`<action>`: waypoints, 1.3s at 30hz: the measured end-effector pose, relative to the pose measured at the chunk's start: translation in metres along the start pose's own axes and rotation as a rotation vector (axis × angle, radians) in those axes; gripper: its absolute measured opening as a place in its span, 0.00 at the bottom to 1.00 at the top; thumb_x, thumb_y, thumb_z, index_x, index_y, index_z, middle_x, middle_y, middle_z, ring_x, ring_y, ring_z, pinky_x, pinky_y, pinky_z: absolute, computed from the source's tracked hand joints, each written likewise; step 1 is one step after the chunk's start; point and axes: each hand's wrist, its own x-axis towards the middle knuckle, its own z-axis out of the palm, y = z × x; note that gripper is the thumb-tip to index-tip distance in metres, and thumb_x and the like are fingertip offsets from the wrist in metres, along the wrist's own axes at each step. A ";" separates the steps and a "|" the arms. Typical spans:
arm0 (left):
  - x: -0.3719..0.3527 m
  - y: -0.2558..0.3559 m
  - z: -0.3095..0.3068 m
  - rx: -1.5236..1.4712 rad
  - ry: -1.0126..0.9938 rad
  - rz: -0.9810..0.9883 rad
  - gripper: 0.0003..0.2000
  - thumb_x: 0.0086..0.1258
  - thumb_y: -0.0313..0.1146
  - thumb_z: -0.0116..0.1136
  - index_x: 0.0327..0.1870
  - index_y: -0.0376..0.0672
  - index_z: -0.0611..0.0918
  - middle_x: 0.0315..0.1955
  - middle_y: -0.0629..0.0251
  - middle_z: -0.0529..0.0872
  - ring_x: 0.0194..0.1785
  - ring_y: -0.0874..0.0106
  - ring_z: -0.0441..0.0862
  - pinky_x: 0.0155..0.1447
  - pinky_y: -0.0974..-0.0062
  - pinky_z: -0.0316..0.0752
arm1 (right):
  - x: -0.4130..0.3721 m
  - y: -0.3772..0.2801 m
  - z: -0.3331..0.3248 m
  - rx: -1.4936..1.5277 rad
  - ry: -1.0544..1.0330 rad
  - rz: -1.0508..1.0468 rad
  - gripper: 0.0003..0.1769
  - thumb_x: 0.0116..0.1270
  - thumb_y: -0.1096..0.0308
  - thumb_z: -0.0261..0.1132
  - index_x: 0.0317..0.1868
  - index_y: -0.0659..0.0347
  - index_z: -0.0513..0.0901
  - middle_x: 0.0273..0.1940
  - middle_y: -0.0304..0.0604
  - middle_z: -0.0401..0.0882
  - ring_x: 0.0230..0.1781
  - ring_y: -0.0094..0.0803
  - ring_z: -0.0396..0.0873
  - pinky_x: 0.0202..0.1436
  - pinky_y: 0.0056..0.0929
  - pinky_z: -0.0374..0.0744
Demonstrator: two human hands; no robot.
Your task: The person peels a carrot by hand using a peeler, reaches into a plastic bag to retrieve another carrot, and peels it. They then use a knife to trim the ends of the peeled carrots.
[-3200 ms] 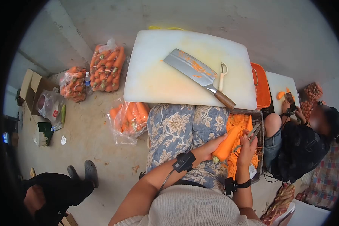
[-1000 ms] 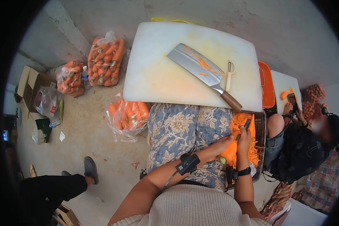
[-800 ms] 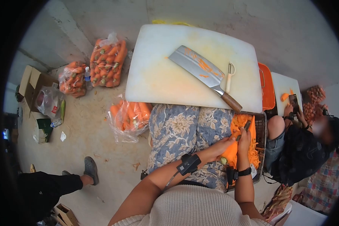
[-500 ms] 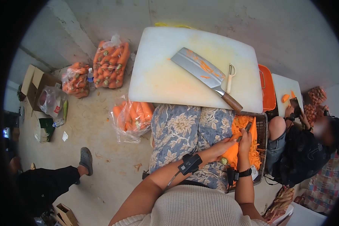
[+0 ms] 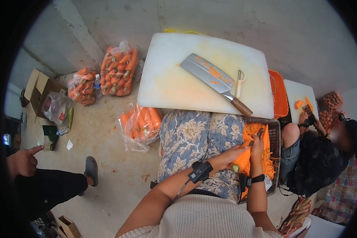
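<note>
One large orange carrot (image 5: 243,158) lies right of centre in the lower frame, above a dark wire basket (image 5: 275,137) of orange peelings.

**Grip state**
- Left hand (image 5: 231,152): closed round the thick stem end of the carrot.
- Right hand (image 5: 258,146): closed on a small metal peeler (image 5: 260,132), which rests against the carrot's upper part.

**Handling (assessment)**
- The carrot is stiff and dense, yet probably light enough for one hand.
- A freshly peeled surface is likely damp and slippery.
- Take hold at the thick stem end, with the fingers wrapped fully round and clear of the blade path.
- The thin tip could snap under side load.

**Count, left to right**
- One other person's hand (image 5: 23,162), pointing, at the far left edge.
- One open brown cardboard box (image 5: 35,84), upper left.
- Three clear plastic bags of carrots on the floor: (image 5: 82,86), (image 5: 119,72) and (image 5: 141,125).
- One small water bottle (image 5: 98,83) between the two upper bags.
- One white rectangular plastic cutting board (image 5: 174,79), upper centre.
- One steel cleaver with a wooden handle (image 5: 210,77) on the board.
- One white-handled peeler (image 5: 238,84), just beside the cleaver.
- One orange plastic crate (image 5: 278,95).
- One seated co-worker (image 5: 319,156), far right.
</note>
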 end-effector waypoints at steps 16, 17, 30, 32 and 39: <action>-0.001 -0.001 -0.003 0.040 -0.069 -0.018 0.23 0.70 0.43 0.43 0.62 0.41 0.61 0.44 0.62 0.76 0.41 0.74 0.79 0.36 0.76 0.78 | 0.016 0.019 -0.018 0.022 -0.095 0.230 0.24 0.61 0.53 0.58 0.41 0.70 0.72 0.38 0.47 0.72 0.32 0.37 0.78 0.38 0.33 0.74; -0.001 0.000 -0.002 0.046 -0.068 -0.029 0.23 0.70 0.43 0.44 0.61 0.41 0.61 0.44 0.62 0.76 0.40 0.74 0.79 0.35 0.76 0.78 | 0.017 0.019 -0.018 -0.012 -0.081 0.215 0.24 0.61 0.53 0.58 0.41 0.70 0.71 0.37 0.47 0.72 0.32 0.38 0.78 0.36 0.33 0.75; -0.002 0.004 -0.001 0.055 -0.048 -0.068 0.23 0.69 0.45 0.45 0.60 0.42 0.62 0.46 0.62 0.76 0.43 0.74 0.79 0.37 0.74 0.80 | 0.022 0.019 -0.015 0.114 0.022 0.248 0.17 0.63 0.58 0.56 0.38 0.66 0.69 0.30 0.42 0.69 0.27 0.35 0.78 0.26 0.31 0.76; -0.001 0.002 -0.003 0.037 -0.064 -0.066 0.24 0.69 0.46 0.46 0.60 0.42 0.62 0.45 0.62 0.76 0.42 0.74 0.79 0.37 0.74 0.79 | 0.034 0.034 -0.028 0.095 0.017 0.197 0.16 0.63 0.59 0.56 0.37 0.66 0.69 0.30 0.42 0.69 0.27 0.34 0.78 0.27 0.31 0.76; -0.004 0.001 -0.011 -0.049 -0.110 -0.068 0.24 0.67 0.49 0.47 0.57 0.43 0.66 0.40 0.63 0.76 0.38 0.74 0.78 0.36 0.73 0.77 | 0.021 0.052 -0.069 0.012 0.287 0.325 0.10 0.63 0.65 0.56 0.30 0.63 0.68 0.24 0.41 0.70 0.17 0.29 0.73 0.20 0.29 0.75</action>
